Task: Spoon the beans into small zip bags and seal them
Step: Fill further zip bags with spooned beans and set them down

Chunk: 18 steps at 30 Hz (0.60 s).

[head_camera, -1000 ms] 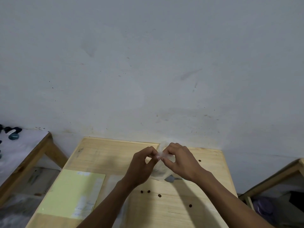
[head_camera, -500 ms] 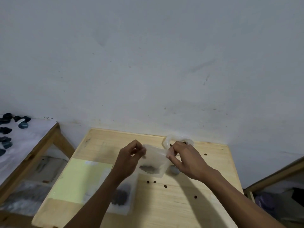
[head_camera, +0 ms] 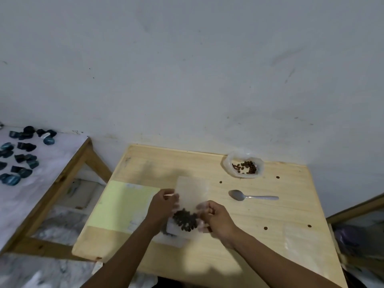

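Note:
A small clear zip bag (head_camera: 192, 193) with dark beans (head_camera: 185, 220) gathered at its near end lies over the wooden table (head_camera: 259, 242). My left hand (head_camera: 164, 206) pinches the bag's left edge. My right hand (head_camera: 216, 217) grips its right side beside the beans. A metal spoon (head_camera: 249, 196) lies on the table to the right, apart from both hands. An open plastic bag of beans (head_camera: 244, 166) sits at the far right of the table.
A pale yellow sheet (head_camera: 122, 206) covers the table's left part. More clear bags (head_camera: 172, 235) lie under the held one. Several loose beans (head_camera: 265, 228) dot the tabletop. A side table (head_camera: 52, 173) with several dark objects stands at left.
The view tilted down, revealing the spoon and the open bag of beans. My hands moved apart and toward me, lowering the bag, with the beans now at its near end.

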Available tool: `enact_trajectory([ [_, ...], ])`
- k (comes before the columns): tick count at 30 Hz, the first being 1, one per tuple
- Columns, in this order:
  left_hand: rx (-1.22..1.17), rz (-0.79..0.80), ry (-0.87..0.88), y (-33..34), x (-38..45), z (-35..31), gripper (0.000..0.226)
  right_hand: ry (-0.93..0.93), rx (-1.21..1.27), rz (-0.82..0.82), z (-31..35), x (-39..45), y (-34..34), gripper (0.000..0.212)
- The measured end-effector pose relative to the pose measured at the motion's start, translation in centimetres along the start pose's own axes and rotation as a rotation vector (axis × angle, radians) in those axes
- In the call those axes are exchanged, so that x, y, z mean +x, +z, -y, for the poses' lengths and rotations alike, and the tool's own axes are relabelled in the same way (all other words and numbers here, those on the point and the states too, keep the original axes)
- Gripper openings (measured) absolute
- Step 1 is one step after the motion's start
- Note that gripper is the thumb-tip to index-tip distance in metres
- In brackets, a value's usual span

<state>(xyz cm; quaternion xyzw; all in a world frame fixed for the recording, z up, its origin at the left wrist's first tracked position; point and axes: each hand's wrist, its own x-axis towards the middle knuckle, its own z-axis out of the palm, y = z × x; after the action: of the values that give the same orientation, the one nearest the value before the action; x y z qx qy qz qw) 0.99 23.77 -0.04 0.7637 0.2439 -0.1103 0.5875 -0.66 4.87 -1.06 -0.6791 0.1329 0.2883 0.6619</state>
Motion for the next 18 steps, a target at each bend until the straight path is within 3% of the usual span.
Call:
enact_trajectory([
  [4,0.283,0.013,0.066,-1.4,-0.5,2.4,0.032,0.071,0.075,-0.088,-1.4,0.9,2.7,0.023],
  [7,0.371,-0.007,0.094,-1.9,-0.8,3.1,0.041,0.042,-0.069,-0.143,-2.0,1.7,4.4,0.028],
  [11,0.360,0.080,0.003,-1.7,-0.9,3.5,0.053,0.082,-0.318,-0.128,-2.6,3.0,6.5,0.020],
  [18,0.324,0.046,-0.034,-1.5,-1.0,4.1,0.050,0.139,-0.604,-0.150,-2.7,3.4,7.4,0.040],
])
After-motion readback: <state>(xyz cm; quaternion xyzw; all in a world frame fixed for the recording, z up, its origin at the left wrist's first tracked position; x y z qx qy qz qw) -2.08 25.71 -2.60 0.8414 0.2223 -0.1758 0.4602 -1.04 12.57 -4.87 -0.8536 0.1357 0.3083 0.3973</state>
